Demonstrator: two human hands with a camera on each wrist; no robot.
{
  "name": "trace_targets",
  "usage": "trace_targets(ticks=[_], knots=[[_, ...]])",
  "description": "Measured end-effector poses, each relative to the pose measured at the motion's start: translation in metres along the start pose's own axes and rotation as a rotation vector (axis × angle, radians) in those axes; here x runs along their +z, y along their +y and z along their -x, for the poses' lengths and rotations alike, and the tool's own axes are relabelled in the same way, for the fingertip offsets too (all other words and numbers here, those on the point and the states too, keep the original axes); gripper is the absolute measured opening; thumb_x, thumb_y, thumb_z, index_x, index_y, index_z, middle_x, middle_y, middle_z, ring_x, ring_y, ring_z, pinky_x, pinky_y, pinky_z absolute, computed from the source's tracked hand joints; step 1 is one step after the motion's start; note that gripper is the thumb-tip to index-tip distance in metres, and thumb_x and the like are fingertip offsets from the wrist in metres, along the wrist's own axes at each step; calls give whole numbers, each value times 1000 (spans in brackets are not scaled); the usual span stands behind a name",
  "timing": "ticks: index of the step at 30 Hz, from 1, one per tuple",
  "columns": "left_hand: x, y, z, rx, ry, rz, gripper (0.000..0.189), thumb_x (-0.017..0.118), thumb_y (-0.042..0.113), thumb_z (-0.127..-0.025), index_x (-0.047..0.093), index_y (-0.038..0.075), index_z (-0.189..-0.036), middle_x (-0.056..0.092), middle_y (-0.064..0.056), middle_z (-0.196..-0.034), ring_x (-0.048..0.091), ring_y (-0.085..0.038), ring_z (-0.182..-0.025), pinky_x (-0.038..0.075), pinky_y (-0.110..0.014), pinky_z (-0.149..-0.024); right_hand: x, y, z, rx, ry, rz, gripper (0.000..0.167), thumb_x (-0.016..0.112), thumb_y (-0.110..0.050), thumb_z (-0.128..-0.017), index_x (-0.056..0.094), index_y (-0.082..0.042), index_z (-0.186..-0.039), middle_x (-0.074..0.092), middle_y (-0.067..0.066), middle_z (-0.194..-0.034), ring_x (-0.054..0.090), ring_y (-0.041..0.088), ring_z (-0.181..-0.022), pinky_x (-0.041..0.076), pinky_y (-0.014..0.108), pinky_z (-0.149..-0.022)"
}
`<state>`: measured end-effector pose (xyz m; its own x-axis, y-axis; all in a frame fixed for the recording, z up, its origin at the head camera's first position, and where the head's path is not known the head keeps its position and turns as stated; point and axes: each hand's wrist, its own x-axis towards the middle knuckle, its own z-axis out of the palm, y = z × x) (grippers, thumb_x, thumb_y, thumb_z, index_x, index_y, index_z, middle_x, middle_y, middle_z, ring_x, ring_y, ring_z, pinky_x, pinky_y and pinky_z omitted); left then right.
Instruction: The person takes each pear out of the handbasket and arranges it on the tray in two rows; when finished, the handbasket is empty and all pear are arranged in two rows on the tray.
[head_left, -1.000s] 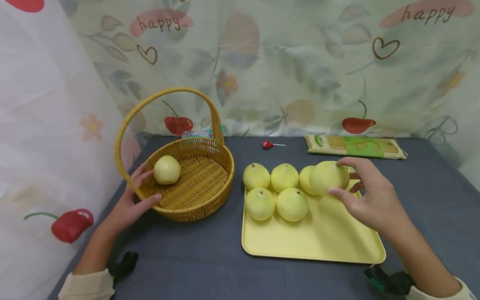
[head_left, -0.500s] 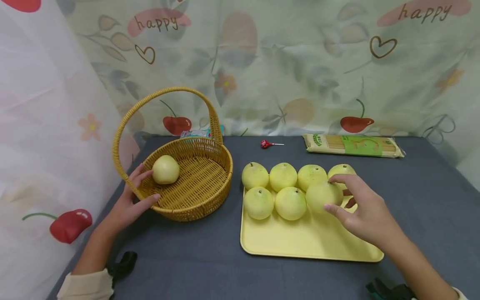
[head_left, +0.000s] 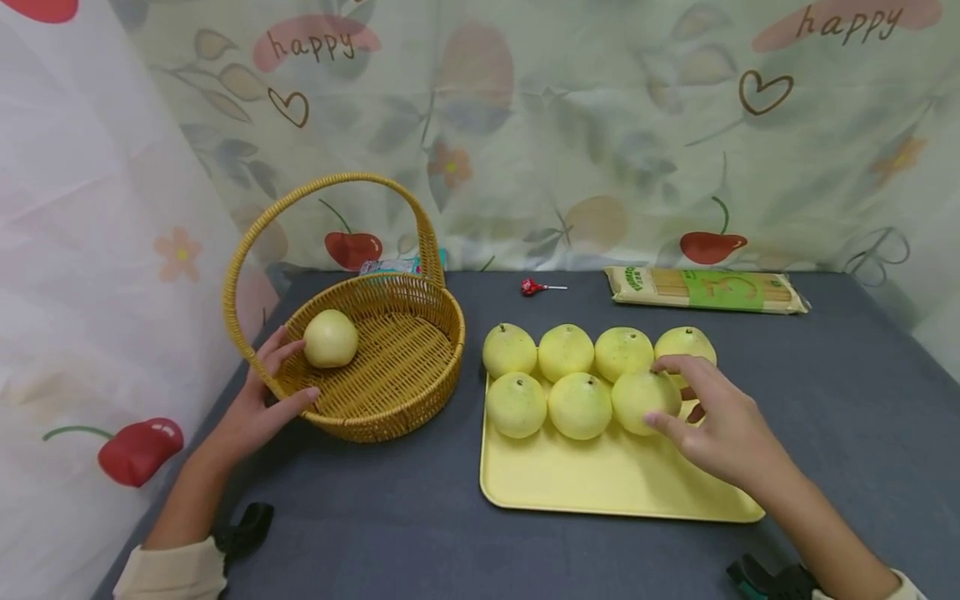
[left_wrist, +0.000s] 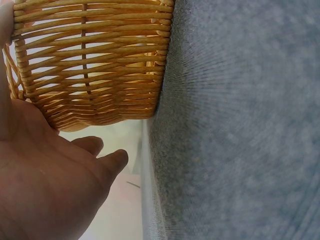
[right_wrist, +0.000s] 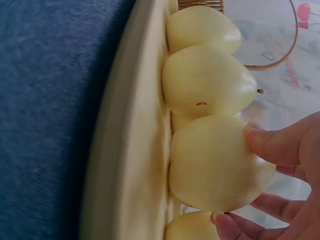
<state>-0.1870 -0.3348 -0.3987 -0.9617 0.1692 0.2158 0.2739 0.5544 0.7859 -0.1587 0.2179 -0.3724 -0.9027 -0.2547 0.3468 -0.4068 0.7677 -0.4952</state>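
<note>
At the right of the head view, my right hand (head_left: 723, 425) holds a pale yellow-green pear (head_left: 639, 404) at the front row's right end on the yellow tray (head_left: 600, 492). In the right wrist view, thumb and fingertips curve round that pear (right_wrist: 215, 165), low at the tray. At the left, my left hand (head_left: 258, 408) grips the near-left rim of a wicker basket (head_left: 442, 392), beside the base of its tall handle. One pear (head_left: 331, 339) lies inside the basket, close to the left fingers. The left wrist view shows the palm outside the woven wall (left_wrist: 100, 60).
Several more pears (head_left: 566, 354) stand in two rows on the tray, stems up. Behind them lie a lollipop (head_left: 532, 287) and a long packet of noodles (head_left: 705, 290). A small blue-and-clear packet (head_left: 393, 265) sits behind the basket. Printed curtains border the dark table.
My right hand has brought its pear down and towards me, from over the back row to the right end of the front row. My left hand stays at the basket rim.
</note>
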Motion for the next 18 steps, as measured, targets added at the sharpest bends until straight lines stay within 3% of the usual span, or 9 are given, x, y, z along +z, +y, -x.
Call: trace_targets(ticks=[18], knots=[[-1, -2, -1, -9, -3, 15, 71, 67, 14, -95, 31, 9, -156, -3, -9, -167, 1, -46, -147, 16, -76, -103, 11, 1, 6, -44, 52, 22, 55, 88, -10, -76, 61, -17, -123, 57, 3, -118, 49, 18, -87, 49, 31, -62]])
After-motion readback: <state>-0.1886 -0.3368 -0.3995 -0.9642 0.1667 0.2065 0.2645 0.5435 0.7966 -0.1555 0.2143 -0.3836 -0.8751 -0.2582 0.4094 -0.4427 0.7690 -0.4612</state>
